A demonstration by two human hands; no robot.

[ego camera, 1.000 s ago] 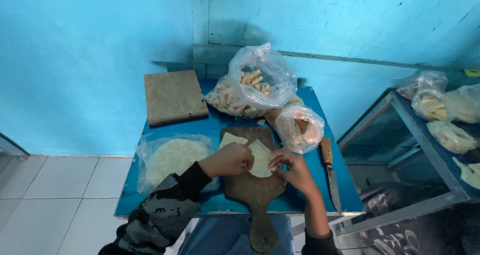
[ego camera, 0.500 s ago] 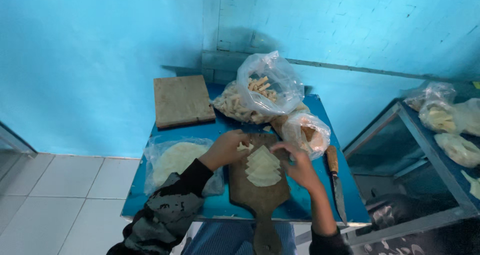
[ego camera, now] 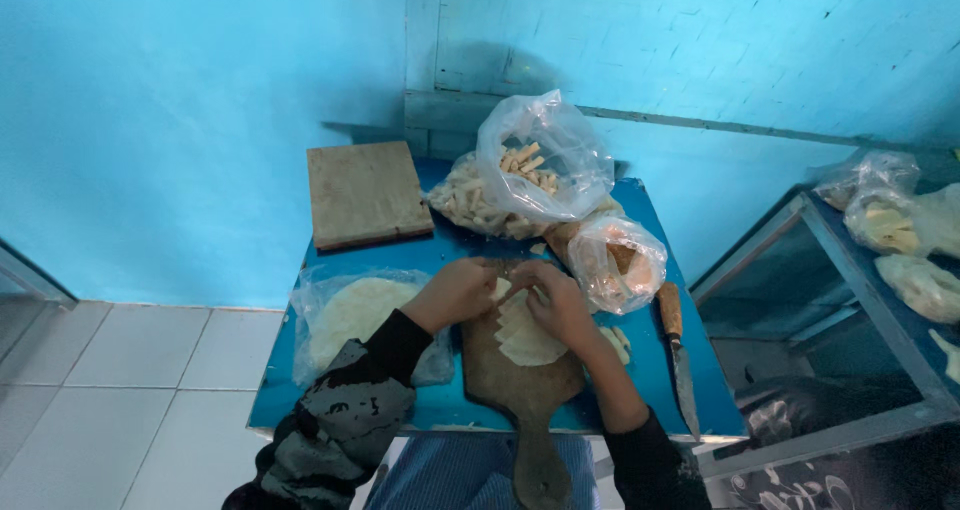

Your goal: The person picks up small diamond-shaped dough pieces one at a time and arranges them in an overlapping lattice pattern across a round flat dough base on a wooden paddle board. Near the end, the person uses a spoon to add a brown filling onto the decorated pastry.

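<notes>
Centre frame: left hand (ego camera: 455,292) and right hand (ego camera: 555,305), close together, fingers pinching pale dough wrappers (ego camera: 525,338) stacked on paddle-shaped wooden board (ego camera: 520,390). Knife (ego camera: 678,355) at right on blue surface (ego camera: 650,370).

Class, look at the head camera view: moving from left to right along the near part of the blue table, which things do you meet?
Clear bag of round flat wrappers → left hand → handled wooden board → right hand → knife.

Both hands, left (ego camera: 455,292) and right (ego camera: 558,305), rest on pale wrappers (ego camera: 525,335) fanned on a paddle board (ego camera: 520,390) on the blue worktop (ego camera: 450,405); possibly pinching one.
</notes>
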